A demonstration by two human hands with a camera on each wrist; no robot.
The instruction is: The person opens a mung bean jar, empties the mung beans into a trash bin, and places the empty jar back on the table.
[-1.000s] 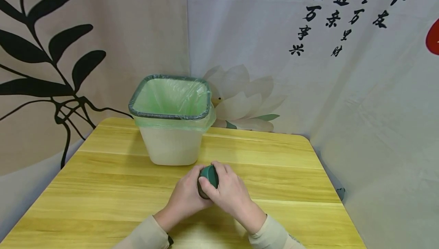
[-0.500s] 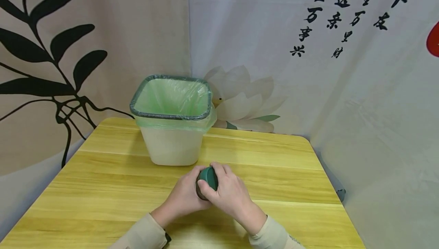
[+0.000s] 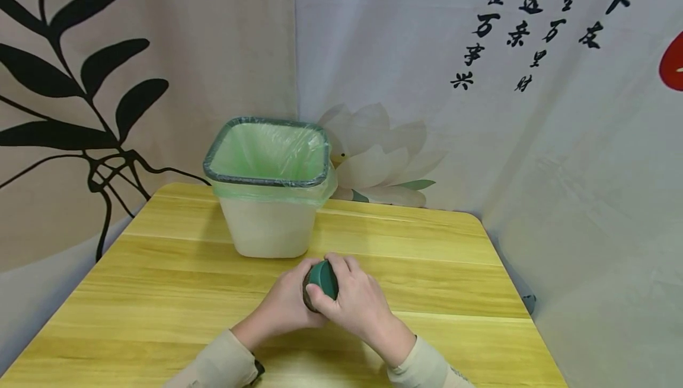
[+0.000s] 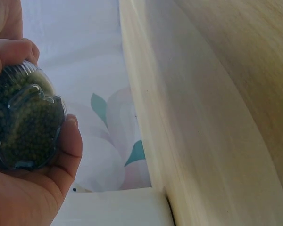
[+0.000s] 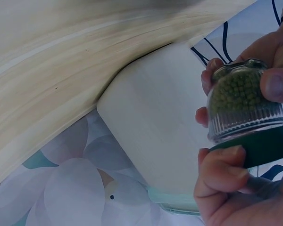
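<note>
A small clear jar [image 5: 238, 94] of round green beans has a dark green lid [image 3: 323, 278]. My left hand [image 3: 285, 300] grips the ribbed glass body from the left, its fingers wrapped round it. My right hand [image 3: 360, 300] holds the lid from the other side, with the thumb across it and fingers at its far edge. The jar lies tilted between both hands, over the front part of the table. In the left wrist view the jar's moulded glass base [image 4: 30, 129] faces the camera, with beans behind it. The lid sits on the jar's mouth.
A pale waste bin [image 3: 269, 228] with a green plastic liner [image 3: 256, 149] stands on the wooden table [image 3: 427, 269], just beyond the hands. Printed cloths [image 3: 384, 50] with a plant, a flower and writing hang behind and beside the table.
Both hands and the jar have shifted slightly to the left, and the left wrist has moved a little outward. The grip on jar and lid looks the same.
</note>
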